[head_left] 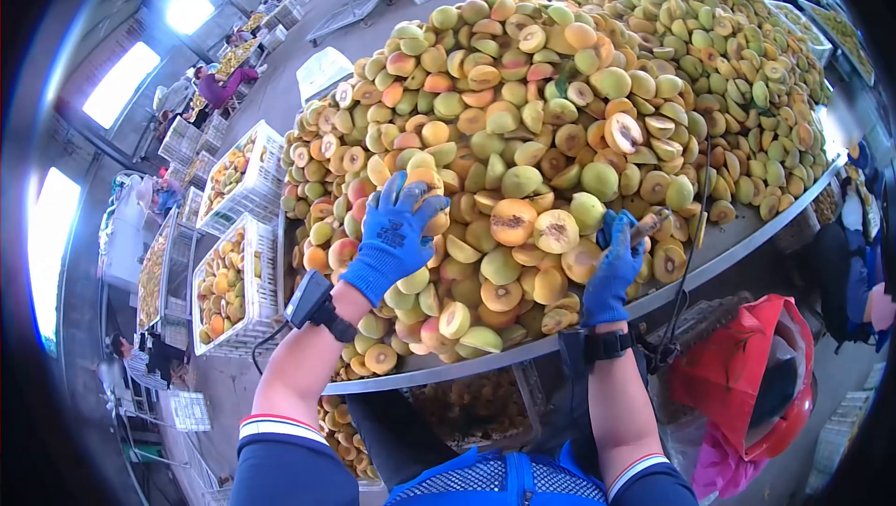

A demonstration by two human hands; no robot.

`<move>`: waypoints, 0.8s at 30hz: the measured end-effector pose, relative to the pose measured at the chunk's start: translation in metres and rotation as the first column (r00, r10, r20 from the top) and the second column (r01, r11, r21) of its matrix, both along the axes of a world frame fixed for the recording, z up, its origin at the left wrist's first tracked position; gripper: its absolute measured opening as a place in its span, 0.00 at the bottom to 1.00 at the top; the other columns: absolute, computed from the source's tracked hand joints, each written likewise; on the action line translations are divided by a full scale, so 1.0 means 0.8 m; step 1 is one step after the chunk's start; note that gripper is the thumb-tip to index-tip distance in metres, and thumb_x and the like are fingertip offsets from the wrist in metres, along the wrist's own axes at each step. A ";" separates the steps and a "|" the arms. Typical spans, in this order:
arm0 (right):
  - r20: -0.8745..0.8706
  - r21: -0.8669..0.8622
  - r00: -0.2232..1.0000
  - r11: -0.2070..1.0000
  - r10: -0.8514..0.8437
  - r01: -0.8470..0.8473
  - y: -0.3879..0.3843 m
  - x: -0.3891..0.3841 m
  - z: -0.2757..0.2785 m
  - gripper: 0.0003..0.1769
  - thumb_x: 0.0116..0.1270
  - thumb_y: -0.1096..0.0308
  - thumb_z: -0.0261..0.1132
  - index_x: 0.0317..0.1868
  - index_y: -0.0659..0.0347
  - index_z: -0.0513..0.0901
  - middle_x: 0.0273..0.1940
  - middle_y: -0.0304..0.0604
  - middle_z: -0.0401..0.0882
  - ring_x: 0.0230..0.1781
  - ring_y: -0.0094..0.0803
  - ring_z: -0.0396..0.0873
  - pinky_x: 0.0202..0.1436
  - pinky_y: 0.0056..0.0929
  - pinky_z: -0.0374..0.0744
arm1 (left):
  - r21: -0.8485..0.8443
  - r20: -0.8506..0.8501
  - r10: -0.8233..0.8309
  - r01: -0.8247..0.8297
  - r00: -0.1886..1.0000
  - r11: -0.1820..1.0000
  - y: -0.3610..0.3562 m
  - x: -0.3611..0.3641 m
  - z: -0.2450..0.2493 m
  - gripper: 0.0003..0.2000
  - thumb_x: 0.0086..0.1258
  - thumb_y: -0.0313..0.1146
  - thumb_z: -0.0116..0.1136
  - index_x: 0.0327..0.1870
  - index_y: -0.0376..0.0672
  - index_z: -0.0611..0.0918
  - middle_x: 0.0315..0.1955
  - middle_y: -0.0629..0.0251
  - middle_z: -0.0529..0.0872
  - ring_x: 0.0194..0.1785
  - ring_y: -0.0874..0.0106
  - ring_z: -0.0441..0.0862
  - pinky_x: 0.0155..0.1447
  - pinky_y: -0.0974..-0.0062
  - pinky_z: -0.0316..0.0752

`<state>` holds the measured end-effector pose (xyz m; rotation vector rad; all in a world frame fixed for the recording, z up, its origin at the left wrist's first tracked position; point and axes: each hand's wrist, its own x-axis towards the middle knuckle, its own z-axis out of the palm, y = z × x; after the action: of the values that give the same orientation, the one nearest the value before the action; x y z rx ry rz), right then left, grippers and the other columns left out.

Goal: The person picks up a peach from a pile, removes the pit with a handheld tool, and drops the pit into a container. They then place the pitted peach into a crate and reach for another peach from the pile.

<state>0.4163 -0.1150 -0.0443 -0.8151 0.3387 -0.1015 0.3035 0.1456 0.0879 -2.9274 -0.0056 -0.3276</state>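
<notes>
A large heap of halved yellow-green peaches (523, 179), some with a red blush, covers the metal-edged table (485, 371) in front of me. My left hand (394, 233), in a blue glove, reaches onto the heap with its fingers curled around a yellow peach (437, 219) that is partly hidden. On the right, my right hand (616, 268), also gloved in blue, is closed around a short wooden-handled tool (651, 223); its working end cannot be made out. Near it lie a green peach (587, 212) and cut halves with brown centres (513, 222).
White crates of peach halves (233, 287) stand left of the table. A red bag (747, 366) hangs at the lower right, beside a dark cable (695, 245). More fruit lies under the table. Other people (222, 84) sit at tables farther off.
</notes>
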 end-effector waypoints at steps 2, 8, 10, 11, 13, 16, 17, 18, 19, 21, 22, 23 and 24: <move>-0.002 0.004 1.000 1.000 -0.009 0.009 0.002 0.001 -0.005 0.18 0.73 0.64 0.63 0.58 0.63 0.77 0.49 0.42 0.83 0.46 0.26 0.81 0.50 0.23 0.77 | -0.019 0.044 -0.041 0.042 0.998 0.999 0.006 -0.012 0.009 0.26 0.48 0.36 0.66 0.54 0.59 0.80 0.57 0.63 0.76 0.68 0.50 0.66 0.63 0.52 0.68; -0.068 0.017 0.997 0.999 0.029 -0.028 -0.001 0.004 -0.003 0.19 0.73 0.62 0.63 0.59 0.63 0.76 0.50 0.42 0.82 0.49 0.28 0.81 0.54 0.27 0.77 | -0.263 0.242 0.072 -0.006 0.968 0.965 0.064 -0.068 -0.003 0.23 0.48 0.32 0.65 0.50 0.51 0.80 0.54 0.53 0.77 0.63 0.48 0.71 0.68 0.53 0.66; -0.024 0.061 0.999 0.997 0.045 -0.044 0.006 0.003 -0.017 0.20 0.73 0.64 0.63 0.61 0.63 0.75 0.52 0.41 0.81 0.50 0.28 0.79 0.56 0.27 0.76 | -0.231 0.222 0.170 -0.118 0.960 0.966 0.101 -0.105 -0.025 0.22 0.49 0.32 0.65 0.50 0.48 0.80 0.55 0.52 0.76 0.63 0.48 0.70 0.68 0.54 0.66; 0.037 -0.019 0.999 0.999 0.034 -0.034 0.018 0.000 -0.019 0.19 0.73 0.65 0.62 0.61 0.63 0.75 0.54 0.41 0.80 0.51 0.27 0.78 0.57 0.27 0.75 | -0.180 0.243 0.174 -0.132 0.954 0.975 0.120 -0.121 -0.037 0.22 0.49 0.32 0.65 0.49 0.47 0.80 0.55 0.52 0.76 0.63 0.49 0.70 0.68 0.55 0.66; 0.137 -0.131 0.989 0.991 0.053 -0.035 0.045 -0.017 -0.001 0.20 0.73 0.69 0.61 0.62 0.64 0.74 0.56 0.40 0.77 0.54 0.26 0.76 0.60 0.27 0.74 | -0.316 0.269 0.217 -0.126 0.938 0.940 0.151 -0.149 -0.060 0.26 0.51 0.27 0.63 0.57 0.44 0.76 0.58 0.51 0.75 0.65 0.50 0.69 0.71 0.57 0.63; 0.265 -0.195 0.958 0.979 0.110 -0.058 0.075 -0.037 0.012 0.24 0.70 0.75 0.63 0.65 0.67 0.70 0.57 0.40 0.75 0.56 0.27 0.74 0.61 0.25 0.73 | -0.548 0.237 0.319 -0.145 0.918 0.824 0.184 -0.175 -0.073 0.36 0.54 0.25 0.63 0.69 0.40 0.68 0.63 0.51 0.72 0.68 0.53 0.68 0.73 0.60 0.61; 0.303 -0.208 0.939 0.973 0.161 -0.100 0.080 -0.045 0.028 0.24 0.66 0.76 0.66 0.62 0.67 0.73 0.59 0.43 0.76 0.57 0.30 0.75 0.62 0.28 0.73 | -0.570 0.217 0.325 -0.151 0.921 0.808 0.192 -0.179 -0.069 0.38 0.57 0.27 0.65 0.72 0.39 0.64 0.65 0.51 0.71 0.69 0.55 0.67 0.73 0.63 0.61; 0.434 -0.396 0.866 0.916 0.250 -0.066 0.083 -0.047 0.017 0.23 0.62 0.76 0.69 0.58 0.64 0.77 0.56 0.47 0.79 0.55 0.37 0.78 0.62 0.34 0.74 | -0.644 0.201 0.340 -0.138 0.919 0.752 0.204 -0.185 -0.069 0.37 0.60 0.28 0.66 0.72 0.37 0.65 0.66 0.51 0.70 0.69 0.55 0.67 0.73 0.64 0.61; 0.542 -0.569 0.788 0.818 0.293 0.087 0.083 -0.052 0.036 0.22 0.58 0.73 0.71 0.54 0.61 0.80 0.52 0.50 0.81 0.54 0.47 0.79 0.62 0.40 0.75 | -0.610 0.215 0.363 -0.166 0.907 0.775 0.232 -0.196 -0.082 0.35 0.63 0.31 0.65 0.71 0.36 0.65 0.66 0.50 0.71 0.70 0.55 0.67 0.73 0.63 0.61; 0.624 -0.689 0.698 0.669 0.352 0.278 0.088 -0.049 0.055 0.22 0.57 0.69 0.73 0.52 0.60 0.81 0.51 0.50 0.81 0.53 0.52 0.78 0.62 0.46 0.74 | -0.243 0.304 0.560 -0.505 0.771 0.828 0.258 -0.209 -0.103 0.30 0.68 0.36 0.61 0.69 0.34 0.68 0.65 0.47 0.72 0.70 0.51 0.67 0.73 0.59 0.60; 0.600 -0.720 0.704 0.639 0.380 0.270 0.095 -0.053 0.057 0.24 0.56 0.67 0.74 0.53 0.59 0.80 0.52 0.49 0.81 0.56 0.51 0.77 0.64 0.46 0.73 | -0.278 0.391 0.493 -0.411 0.777 0.868 0.175 -0.180 -0.052 0.32 0.67 0.37 0.63 0.70 0.34 0.67 0.67 0.45 0.70 0.70 0.50 0.66 0.73 0.56 0.59; 0.615 -0.730 0.671 0.620 0.414 0.286 0.094 -0.059 0.064 0.26 0.54 0.67 0.74 0.54 0.58 0.80 0.54 0.48 0.79 0.59 0.51 0.74 0.67 0.45 0.70 | -0.213 0.417 0.399 -0.339 0.817 0.916 0.104 -0.153 -0.020 0.33 0.66 0.38 0.64 0.70 0.35 0.67 0.67 0.46 0.70 0.70 0.50 0.65 0.73 0.56 0.58; 0.585 -0.761 0.657 0.601 0.476 0.242 0.093 -0.065 0.070 0.27 0.53 0.68 0.74 0.55 0.57 0.80 0.56 0.47 0.78 0.61 0.51 0.73 0.68 0.46 0.69 | -0.145 0.445 0.311 -0.275 0.840 0.950 0.042 -0.139 -0.010 0.34 0.66 0.39 0.65 0.70 0.35 0.67 0.67 0.47 0.69 0.71 0.50 0.64 0.73 0.55 0.58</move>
<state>0.3642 -0.0404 0.0115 -1.6208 -0.6637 -0.4738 0.1927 0.1792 0.0798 -2.7780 -0.5418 -0.9814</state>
